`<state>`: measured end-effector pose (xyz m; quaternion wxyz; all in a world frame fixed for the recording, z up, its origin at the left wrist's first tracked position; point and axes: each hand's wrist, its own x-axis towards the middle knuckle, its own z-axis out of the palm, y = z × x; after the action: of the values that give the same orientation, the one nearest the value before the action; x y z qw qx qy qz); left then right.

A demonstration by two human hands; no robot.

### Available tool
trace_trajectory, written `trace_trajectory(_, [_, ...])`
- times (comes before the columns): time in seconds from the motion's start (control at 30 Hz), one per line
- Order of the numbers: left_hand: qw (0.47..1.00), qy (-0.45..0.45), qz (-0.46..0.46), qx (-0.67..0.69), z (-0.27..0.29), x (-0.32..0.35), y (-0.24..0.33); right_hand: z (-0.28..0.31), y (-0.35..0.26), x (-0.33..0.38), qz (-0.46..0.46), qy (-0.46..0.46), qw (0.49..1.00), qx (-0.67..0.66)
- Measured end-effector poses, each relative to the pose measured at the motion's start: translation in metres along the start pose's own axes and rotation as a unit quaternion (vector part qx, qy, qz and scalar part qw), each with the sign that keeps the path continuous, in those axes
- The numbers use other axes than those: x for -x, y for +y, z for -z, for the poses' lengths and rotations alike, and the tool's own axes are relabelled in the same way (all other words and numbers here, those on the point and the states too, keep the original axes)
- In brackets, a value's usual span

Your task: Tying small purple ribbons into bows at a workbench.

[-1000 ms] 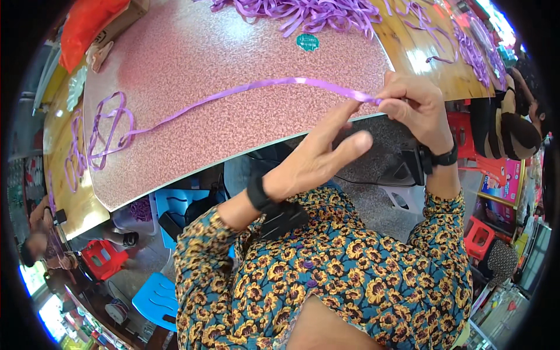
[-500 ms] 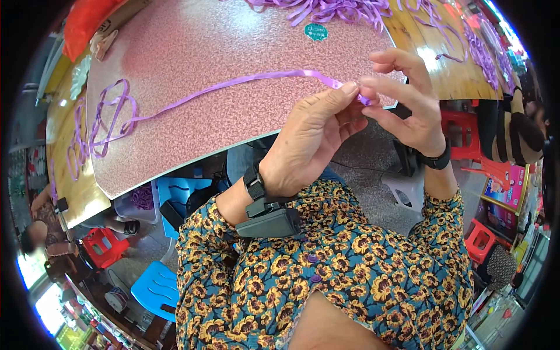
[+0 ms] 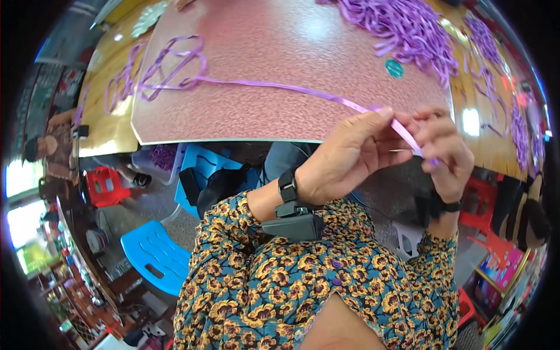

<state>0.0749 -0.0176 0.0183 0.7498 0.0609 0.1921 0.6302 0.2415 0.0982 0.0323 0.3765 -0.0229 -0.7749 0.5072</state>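
A narrow, shiny purple ribbon [image 3: 280, 87] runs across the pink speckled board [image 3: 245, 116] from loose loops at the left to my hands. My left hand [image 3: 350, 149] pinches it between thumb and fingers, just past the board's near edge. From there a short stretch slants down to my right hand [image 3: 446, 151], whose fingers are bent and closed around the ribbon's end part. A small dark bit shows at that end beside the right fingertips; what it is I cannot make out. Both wrists wear black bands, the left with a dark box strapped on.
A big heap of purple ribbon [image 3: 402, 35] lies at the board's far right. More ribbon lies on the yellow wooden tables either side. Below stand blue chairs [image 3: 157, 256], red stools [image 3: 106, 185] and a clear bin. Other people sit at the far left and right.
My view has turned, so the board and heap appear shifted. The right hand's fingers, spread half a second ago, have closed on the ribbon, and a longer stretch now shows between the hands.
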Motion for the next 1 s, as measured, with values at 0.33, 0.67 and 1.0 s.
trace_trajectory(0.33, [0.934, 0.173, -0.309, -0.058, 0.088, 0.041, 0.11, 0.079, 0.002, 0.058, -0.012, 0.056, 0.932, -0.359])
trace_trajectory(0.67, [0.871, 0.216, -0.427, -0.106, 0.127, 0.05, 0.17, 0.157, 0.031, 0.111, 0.036, 0.335, 0.792, -0.509])
trace_trajectory(1.0, [0.857, 0.189, -0.479, -0.013, 0.116, 0.032, 0.166, 0.156, 0.038, 0.107, -0.008, 0.282, 0.833, -0.476])
